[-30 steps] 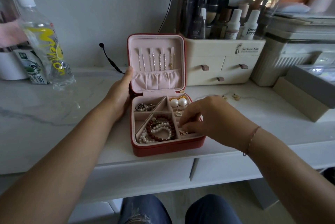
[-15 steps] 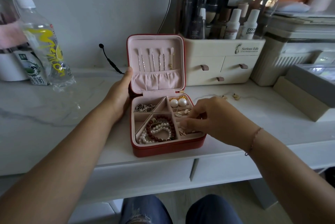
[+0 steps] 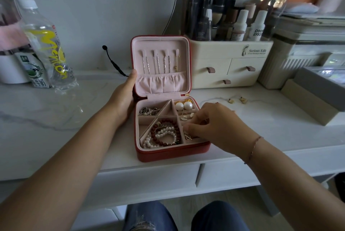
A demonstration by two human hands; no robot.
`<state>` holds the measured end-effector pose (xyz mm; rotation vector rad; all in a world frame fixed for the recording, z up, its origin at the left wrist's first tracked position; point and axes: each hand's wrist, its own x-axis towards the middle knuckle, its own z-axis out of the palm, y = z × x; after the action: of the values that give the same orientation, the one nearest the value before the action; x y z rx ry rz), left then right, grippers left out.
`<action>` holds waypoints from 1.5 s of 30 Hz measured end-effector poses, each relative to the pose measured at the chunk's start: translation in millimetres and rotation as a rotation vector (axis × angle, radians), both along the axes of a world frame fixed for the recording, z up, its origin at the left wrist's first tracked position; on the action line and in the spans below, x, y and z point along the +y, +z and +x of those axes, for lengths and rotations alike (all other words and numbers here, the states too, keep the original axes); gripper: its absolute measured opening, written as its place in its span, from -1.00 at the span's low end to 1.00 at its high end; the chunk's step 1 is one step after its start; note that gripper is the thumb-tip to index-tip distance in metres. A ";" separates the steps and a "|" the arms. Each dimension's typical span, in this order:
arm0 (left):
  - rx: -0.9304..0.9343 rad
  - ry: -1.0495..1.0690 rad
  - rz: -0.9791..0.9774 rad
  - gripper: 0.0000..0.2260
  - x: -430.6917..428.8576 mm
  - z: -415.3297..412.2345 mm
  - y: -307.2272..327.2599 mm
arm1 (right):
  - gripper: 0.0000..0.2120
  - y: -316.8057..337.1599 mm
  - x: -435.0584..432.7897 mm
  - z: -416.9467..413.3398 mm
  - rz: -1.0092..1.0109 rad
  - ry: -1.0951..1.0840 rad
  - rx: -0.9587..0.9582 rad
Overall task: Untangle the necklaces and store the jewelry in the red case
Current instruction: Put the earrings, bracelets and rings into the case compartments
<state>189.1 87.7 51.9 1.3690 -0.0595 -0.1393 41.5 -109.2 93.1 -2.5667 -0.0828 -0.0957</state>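
The red case [image 3: 169, 153] stands open near the table's front edge, its pink lid upright. Silver chains [image 3: 160, 61] hang inside the lid. A bead and pearl bracelet pile [image 3: 162, 134] fills the front left compartment, a silver piece [image 3: 148, 111] lies at the back left, and two pearl earrings [image 3: 183, 106] sit at the back right. My left hand [image 3: 123, 100] grips the case's left side, thumb on the lid's edge. My right hand [image 3: 214, 126] hovers over the right compartments, its curled fingertips pinching a thin gold chain [image 3: 187, 136] there.
Two small gold pieces [image 3: 237, 100] and a fine chain lie on the marble table [image 3: 56, 118] right of the case. A cream drawer organiser [image 3: 229, 66] with cosmetics stands behind. Bottles [image 3: 48, 47] stand at the left, and grey boxes [image 3: 317, 90] at the right.
My right hand's fingertips have shifted slightly back within the right compartments. The left hand and the case have stayed put.
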 end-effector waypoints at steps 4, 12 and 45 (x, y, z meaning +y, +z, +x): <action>0.012 0.006 -0.012 -0.56 -0.1 -1.1 0.5 | -0.81 -2.9 0.9 -1.6 0.052 -0.040 -0.030; 0.020 0.017 0.001 -0.53 0.7 2.0 0.4 | -0.74 -2.1 3.3 -7.3 -0.021 -0.088 -0.099; -0.003 -0.015 0.003 -0.51 0.9 2.8 -1.6 | -0.85 -36.3 -154.4 61.6 -0.252 -0.253 -0.224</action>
<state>191.9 88.6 50.3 1.3725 -0.0725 -0.1497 103.1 -263.6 56.8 -2.7958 0.1555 -0.4973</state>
